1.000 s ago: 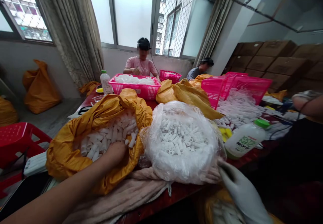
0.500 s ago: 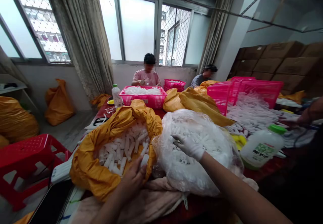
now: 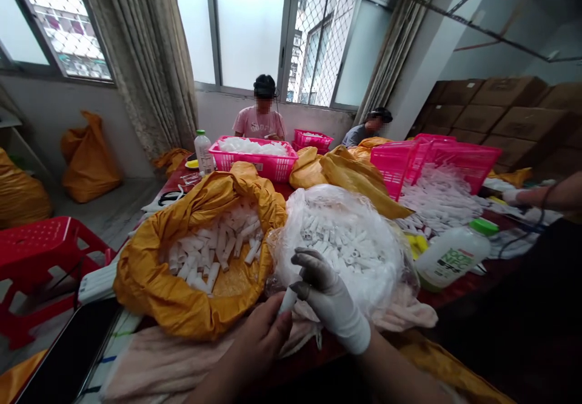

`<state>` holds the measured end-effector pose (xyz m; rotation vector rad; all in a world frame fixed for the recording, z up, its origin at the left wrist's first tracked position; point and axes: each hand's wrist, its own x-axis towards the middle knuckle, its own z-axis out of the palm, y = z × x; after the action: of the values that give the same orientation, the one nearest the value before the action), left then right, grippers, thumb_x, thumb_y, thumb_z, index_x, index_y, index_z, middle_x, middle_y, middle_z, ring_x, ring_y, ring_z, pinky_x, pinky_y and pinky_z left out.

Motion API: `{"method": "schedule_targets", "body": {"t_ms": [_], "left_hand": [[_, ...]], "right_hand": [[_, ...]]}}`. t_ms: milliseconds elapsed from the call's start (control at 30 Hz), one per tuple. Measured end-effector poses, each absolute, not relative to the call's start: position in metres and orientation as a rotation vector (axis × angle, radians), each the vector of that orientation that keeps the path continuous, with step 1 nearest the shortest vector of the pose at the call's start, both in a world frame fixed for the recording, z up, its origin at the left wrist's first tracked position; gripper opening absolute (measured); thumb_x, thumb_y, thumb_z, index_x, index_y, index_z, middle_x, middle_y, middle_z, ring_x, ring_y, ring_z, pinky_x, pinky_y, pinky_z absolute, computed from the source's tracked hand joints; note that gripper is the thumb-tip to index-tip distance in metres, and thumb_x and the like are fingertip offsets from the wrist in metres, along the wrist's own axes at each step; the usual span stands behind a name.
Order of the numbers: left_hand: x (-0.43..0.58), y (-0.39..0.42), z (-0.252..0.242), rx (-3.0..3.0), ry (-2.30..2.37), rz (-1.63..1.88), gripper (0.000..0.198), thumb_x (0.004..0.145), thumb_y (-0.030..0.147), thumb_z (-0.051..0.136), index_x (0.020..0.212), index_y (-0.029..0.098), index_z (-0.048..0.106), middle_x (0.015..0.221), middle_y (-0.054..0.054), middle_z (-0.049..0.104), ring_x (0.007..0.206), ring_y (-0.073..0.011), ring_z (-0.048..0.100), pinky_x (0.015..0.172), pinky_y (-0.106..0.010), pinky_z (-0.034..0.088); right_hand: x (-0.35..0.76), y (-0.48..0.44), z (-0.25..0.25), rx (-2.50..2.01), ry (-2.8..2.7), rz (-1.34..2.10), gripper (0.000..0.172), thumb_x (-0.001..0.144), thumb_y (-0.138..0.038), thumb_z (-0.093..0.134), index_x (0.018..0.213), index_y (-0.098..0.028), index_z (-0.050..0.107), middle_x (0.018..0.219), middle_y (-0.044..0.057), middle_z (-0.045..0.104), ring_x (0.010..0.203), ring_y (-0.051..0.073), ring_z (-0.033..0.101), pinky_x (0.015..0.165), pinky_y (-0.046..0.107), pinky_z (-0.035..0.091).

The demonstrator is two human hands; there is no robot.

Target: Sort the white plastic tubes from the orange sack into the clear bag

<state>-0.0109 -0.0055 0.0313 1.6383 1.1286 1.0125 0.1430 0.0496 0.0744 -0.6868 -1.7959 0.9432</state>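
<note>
My bare left hand (image 3: 262, 338) and my white-gloved right hand (image 3: 328, 298) meet near the table's front edge, both pinching one small white plastic tube (image 3: 287, 299) between them. Just beyond the left hand lies an open orange bag (image 3: 150, 282) holding several white tubes (image 3: 213, 249). Behind the right hand sits a clear plastic bag (image 3: 364, 282) full of shorter white tube pieces (image 3: 336, 237). A pinkish cloth (image 3: 182, 358) lies under both hands.
Pink baskets (image 3: 254, 162) (image 3: 454, 158) with white parts, more orange bags (image 3: 350, 176), a green-capped bottle (image 3: 452, 255) lying at right, a bottle (image 3: 203, 152) at left. Two people sit across the table; another person's arm (image 3: 545, 196) is at right. Red stool (image 3: 40, 258), cardboard boxes (image 3: 500, 113).
My left hand came out of the orange bag with a tube and drew back toward me. My right hand left the clear bag and joined it on the tube.
</note>
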Motion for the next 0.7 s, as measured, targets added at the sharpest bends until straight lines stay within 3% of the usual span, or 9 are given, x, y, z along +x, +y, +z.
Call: {"method": "schedule_targets", "body": {"t_ms": [133,200,300,400,467,533,600,700], "left_hand": [[-0.008,-0.008,0.034,1.614,1.178,1.068,0.038,0.089,0.048,0.043,0.105,0.019,0.061,0.096,-0.008,0.066,0.089,-0.0207,0.059,0.081,-0.028,0.046],[-0.005,-0.007,0.031,1.465,1.11,1.069,0.041,0.086,0.054,0.045,0.096,0.017,0.062,0.079,-0.005,0.064,0.07,-0.0167,0.057,0.065,-0.025,0.046],[0.005,-0.007,0.022,1.093,0.901,1.022,0.051,0.078,0.066,0.048,0.083,0.016,0.056,0.05,0.005,0.045,0.04,-0.0076,0.036,0.039,-0.02,0.027],[0.018,-0.01,0.02,0.901,0.863,1.009,0.053,0.075,0.069,0.048,0.081,0.017,0.054,0.047,0.007,0.039,0.035,-0.0057,0.026,0.035,-0.02,0.019],[0.02,-0.01,0.027,1.041,0.924,0.975,0.048,0.08,0.063,0.045,0.085,0.018,0.059,0.052,0.004,0.046,0.039,-0.0092,0.037,0.037,-0.022,0.029],[0.012,-0.001,0.039,1.45,0.957,0.865,0.036,0.085,0.05,0.046,0.089,0.02,0.065,0.069,-0.002,0.06,0.061,-0.0155,0.056,0.056,-0.025,0.045],[-0.006,0.02,0.051,1.911,1.054,0.722,0.026,0.086,0.037,0.047,0.091,0.022,0.068,0.089,-0.005,0.067,0.085,-0.0198,0.06,0.078,-0.028,0.047],[-0.041,0.071,0.055,2.154,1.622,0.508,0.03,0.087,0.027,0.04,0.094,0.02,0.068,0.094,-0.009,0.068,0.089,-0.0232,0.062,0.079,-0.031,0.046]], "right_hand": [[0.136,0.044,0.04,-0.785,-1.393,1.159,0.016,0.074,-0.031,0.068,0.089,-0.026,0.07,0.085,0.002,0.066,0.076,0.015,0.062,0.07,0.03,0.053],[0.134,0.041,0.03,-0.88,-1.25,1.31,0.021,0.068,-0.04,0.073,0.08,-0.024,0.071,0.074,0.001,0.068,0.064,0.014,0.061,0.063,0.03,0.053],[0.128,0.034,0.024,-0.959,-1.106,1.352,0.03,0.062,-0.049,0.075,0.076,-0.023,0.072,0.075,0.003,0.07,0.067,0.017,0.063,0.067,0.031,0.055],[0.125,0.025,0.024,-0.937,-1.209,1.281,0.031,0.066,-0.05,0.072,0.083,-0.023,0.071,0.086,0.005,0.072,0.081,0.021,0.066,0.079,0.036,0.054],[0.134,0.017,0.023,-0.984,-1.209,1.225,0.032,0.065,-0.048,0.073,0.085,-0.023,0.069,0.089,0.006,0.071,0.084,0.023,0.066,0.081,0.038,0.054],[0.161,0.01,0.019,-1.111,-1.079,1.106,0.034,0.064,-0.046,0.074,0.087,-0.024,0.065,0.086,0.005,0.071,0.075,0.023,0.068,0.073,0.037,0.056],[0.205,0.004,0.01,-1.254,-0.936,0.893,0.038,0.064,-0.044,0.072,0.095,-0.026,0.059,0.084,0.004,0.069,0.064,0.021,0.066,0.061,0.035,0.057],[0.287,-0.004,-0.015,-1.538,-1.028,0.483,0.031,0.069,-0.04,0.062,0.097,-0.027,0.058,0.082,0.007,0.067,0.068,0.025,0.067,0.059,0.037,0.056]]}}
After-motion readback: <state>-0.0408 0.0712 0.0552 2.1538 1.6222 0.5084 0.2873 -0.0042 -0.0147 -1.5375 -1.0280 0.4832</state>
